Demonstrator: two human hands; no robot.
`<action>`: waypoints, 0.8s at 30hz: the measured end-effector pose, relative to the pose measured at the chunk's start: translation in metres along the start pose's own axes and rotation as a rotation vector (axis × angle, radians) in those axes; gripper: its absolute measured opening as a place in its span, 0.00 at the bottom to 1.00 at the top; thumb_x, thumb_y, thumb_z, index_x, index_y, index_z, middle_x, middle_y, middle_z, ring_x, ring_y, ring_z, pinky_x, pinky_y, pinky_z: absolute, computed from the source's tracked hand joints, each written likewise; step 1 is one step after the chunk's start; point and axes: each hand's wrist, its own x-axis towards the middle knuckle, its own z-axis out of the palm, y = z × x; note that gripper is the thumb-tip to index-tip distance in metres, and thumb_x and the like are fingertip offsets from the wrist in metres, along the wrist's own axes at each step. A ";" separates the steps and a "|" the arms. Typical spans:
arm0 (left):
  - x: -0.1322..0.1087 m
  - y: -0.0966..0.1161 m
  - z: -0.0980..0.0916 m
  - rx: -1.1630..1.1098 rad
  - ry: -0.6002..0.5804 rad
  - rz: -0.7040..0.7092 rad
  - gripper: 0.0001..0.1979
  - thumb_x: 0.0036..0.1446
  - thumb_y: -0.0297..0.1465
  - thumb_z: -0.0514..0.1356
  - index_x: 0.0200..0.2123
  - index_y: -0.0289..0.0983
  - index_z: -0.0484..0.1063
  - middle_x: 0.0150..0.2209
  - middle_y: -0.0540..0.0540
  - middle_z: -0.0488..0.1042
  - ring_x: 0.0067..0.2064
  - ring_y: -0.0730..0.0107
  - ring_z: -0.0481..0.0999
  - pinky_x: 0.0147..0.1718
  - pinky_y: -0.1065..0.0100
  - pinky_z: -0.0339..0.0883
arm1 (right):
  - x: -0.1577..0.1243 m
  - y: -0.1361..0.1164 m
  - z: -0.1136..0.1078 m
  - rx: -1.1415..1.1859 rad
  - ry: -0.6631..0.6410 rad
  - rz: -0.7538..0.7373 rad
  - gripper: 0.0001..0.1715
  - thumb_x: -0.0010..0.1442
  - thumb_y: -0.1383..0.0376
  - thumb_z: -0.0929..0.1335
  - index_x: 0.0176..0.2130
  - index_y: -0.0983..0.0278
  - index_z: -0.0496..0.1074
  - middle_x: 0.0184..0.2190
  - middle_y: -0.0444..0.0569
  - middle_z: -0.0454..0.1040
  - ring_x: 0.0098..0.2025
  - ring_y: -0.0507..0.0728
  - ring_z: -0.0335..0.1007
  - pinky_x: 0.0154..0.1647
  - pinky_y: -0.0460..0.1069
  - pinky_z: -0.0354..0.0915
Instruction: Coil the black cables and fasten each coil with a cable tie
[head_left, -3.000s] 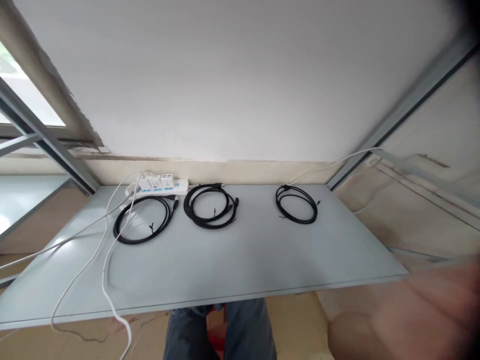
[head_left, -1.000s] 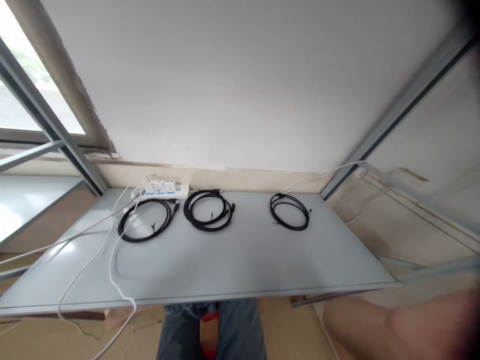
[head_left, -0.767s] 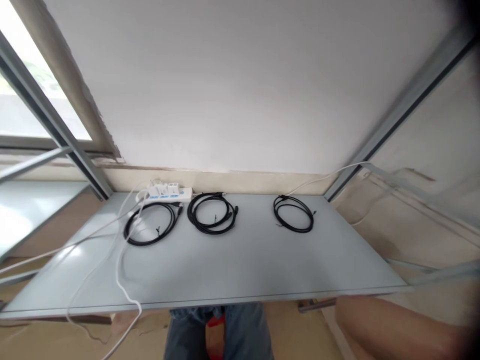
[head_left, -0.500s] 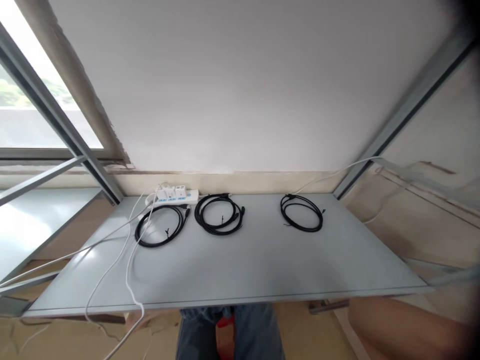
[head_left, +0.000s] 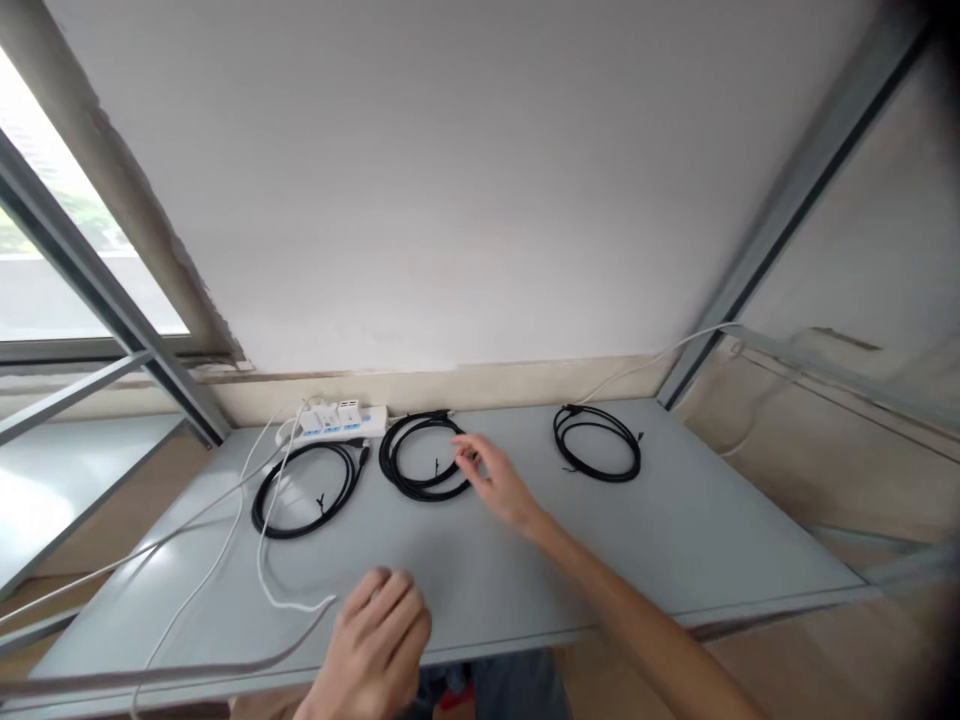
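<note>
Three coiled black cables lie on the grey tabletop: a left coil, a middle coil and a right coil. My right hand reaches over the right edge of the middle coil. Its thumb and fingers are apart, with nothing visibly held, and it hides that coil's plug ends. My left hand is above the table's front edge with its fingers curled in. Their undersides are hidden, so I cannot make out what they hold, if anything. A loose white cable bends close beside this hand.
A white power strip with white adapters stands against the wall behind the left coil. White cords trail from it over the table's left side. Metal frame posts rise at both back corners.
Both my hands have come up over the table, the right to the middle coil, the left to the front edge. The front white cable has shifted and bends sideways. The view has tilted slightly.
</note>
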 end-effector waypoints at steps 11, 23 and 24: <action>0.050 -0.164 0.110 -0.107 -0.236 -0.387 0.13 0.44 0.16 0.50 0.20 0.38 0.66 0.23 0.48 0.70 0.30 0.66 0.70 0.36 0.66 0.62 | 0.009 0.059 0.028 -0.391 -0.327 -0.198 0.25 0.62 0.45 0.71 0.44 0.62 0.72 0.43 0.52 0.73 0.48 0.62 0.66 0.50 0.55 0.63; 0.036 -0.147 0.111 -0.106 -0.331 -0.257 0.13 0.53 0.19 0.50 0.26 0.38 0.70 0.27 0.48 0.72 0.32 0.65 0.70 0.38 0.63 0.61 | 0.011 0.076 0.026 -0.361 -0.339 -0.205 0.20 0.63 0.49 0.72 0.35 0.63 0.71 0.35 0.48 0.72 0.43 0.59 0.65 0.47 0.53 0.61; 0.038 -0.145 0.111 -0.120 -0.341 -0.242 0.12 0.54 0.20 0.50 0.27 0.38 0.70 0.28 0.47 0.72 0.33 0.65 0.70 0.38 0.63 0.61 | 0.011 0.076 0.024 -0.353 -0.325 -0.215 0.19 0.64 0.50 0.71 0.35 0.63 0.72 0.36 0.49 0.72 0.44 0.59 0.65 0.47 0.53 0.61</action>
